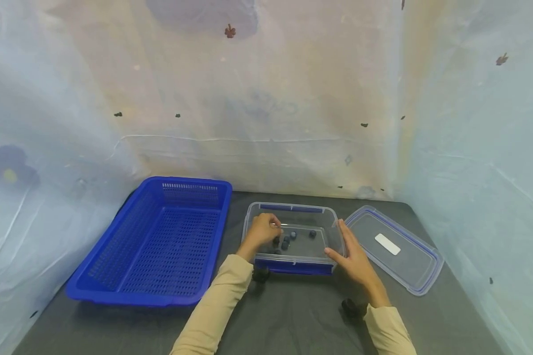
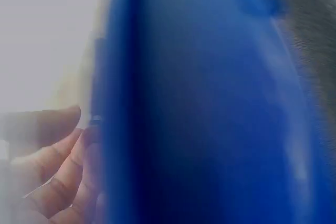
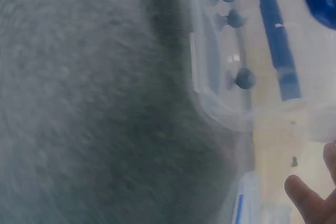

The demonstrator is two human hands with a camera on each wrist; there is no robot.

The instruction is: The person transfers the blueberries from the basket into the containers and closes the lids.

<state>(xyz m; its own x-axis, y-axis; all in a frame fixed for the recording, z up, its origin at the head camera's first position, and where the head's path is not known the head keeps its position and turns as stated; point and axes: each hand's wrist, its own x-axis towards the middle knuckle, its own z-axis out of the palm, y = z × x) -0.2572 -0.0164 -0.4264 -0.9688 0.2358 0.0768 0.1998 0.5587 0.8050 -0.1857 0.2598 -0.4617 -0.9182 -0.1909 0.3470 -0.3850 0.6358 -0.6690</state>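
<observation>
A clear plastic box (image 1: pixel 295 259) with blue clips sits lidless in front of me. Several small dark blue balls (image 1: pixel 313 234) lie on its floor, mostly left of the middle; in the right wrist view a dark ball (image 3: pixel 245 78) shows through the wall. My left hand (image 1: pixel 261 230) reaches over the box's left side, fingers bent and thumb close to the fingertips, just above the balls. I cannot tell whether a ball is between them. At the box's right end my right hand (image 1: pixel 355 259) rests with fingers extended along the rim and thumb apart.
A large blue slotted basket (image 1: pixel 224 231) stands left of the box. The clear lid (image 1: pixel 404 268), with a blue seal and white label, lies on the dark table (image 1: pixel 293 315) to the right. Patterned sheeting (image 1: pixel 266 98) hangs behind and at both sides.
</observation>
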